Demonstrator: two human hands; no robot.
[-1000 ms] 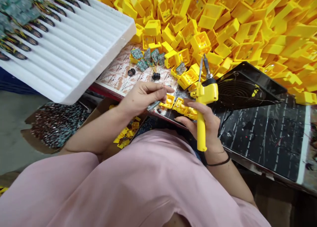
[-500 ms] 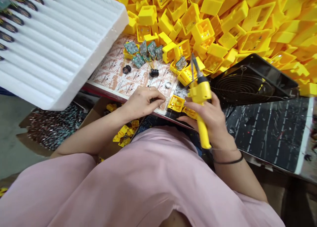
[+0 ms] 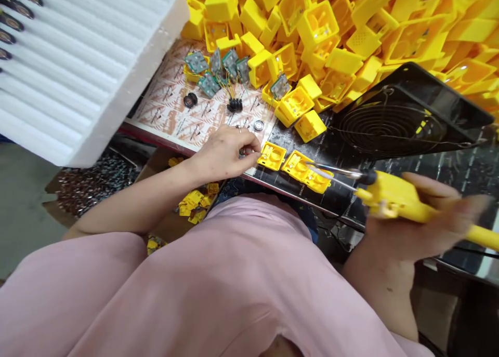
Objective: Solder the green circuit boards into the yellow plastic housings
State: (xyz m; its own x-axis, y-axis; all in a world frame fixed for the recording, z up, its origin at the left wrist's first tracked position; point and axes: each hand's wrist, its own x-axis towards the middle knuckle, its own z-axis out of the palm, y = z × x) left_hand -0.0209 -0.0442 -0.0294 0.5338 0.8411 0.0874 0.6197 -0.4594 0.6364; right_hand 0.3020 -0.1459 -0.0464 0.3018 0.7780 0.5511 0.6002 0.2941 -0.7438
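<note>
My left hand (image 3: 224, 154) rests at the table's near edge with its fingers pinched on a small part I cannot make out. It sits just left of a flat yellow housing (image 3: 273, 156). My right hand (image 3: 432, 219), blurred by motion, grips a yellow soldering gun (image 3: 393, 197) lying nearly level. Its metal tip (image 3: 331, 171) points left over two more yellow housings (image 3: 307, 171) on the black mat (image 3: 421, 170).
A huge heap of yellow plastic housings (image 3: 351, 29) fills the back. Small green circuit boards (image 3: 218, 68) with wires lie on a printed sheet (image 3: 175, 113). A white foam tray (image 3: 86, 61) overhangs at left. A black fan (image 3: 393, 126) stands at right. A box of parts (image 3: 89, 185) sits below.
My right hand has swung the soldering gun from upright near the housings to level, out to the right. My left hand closed its fingers and stayed at the table edge.
</note>
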